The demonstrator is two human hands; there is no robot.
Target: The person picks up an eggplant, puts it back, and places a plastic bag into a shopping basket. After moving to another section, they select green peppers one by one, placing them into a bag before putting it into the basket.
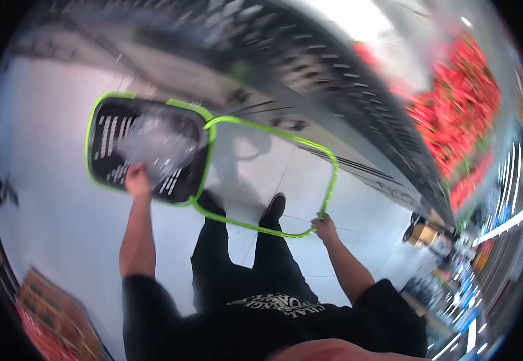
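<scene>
A black slotted basket [189,186] with a bright green rim sits to the left, in front of my legs. Inside it lies a crumpled clear plastic bag [162,144]. My left hand [137,180] reaches over the basket's near side, its fingers closed at the bag's lower edge. Joined to the basket on the right is a green loop-shaped frame [335,174], with the floor showing through it. At the frame's near right corner, my right hand [324,227] is wrapped around the green bar.
A long dark perforated display stand [327,84] slants across the far side, with red peppers [457,114] heaped on the right. Brown crates [56,307] stand at the lower left. Cardboard boxes [424,233] lie to the right on the pale tiled floor [44,144].
</scene>
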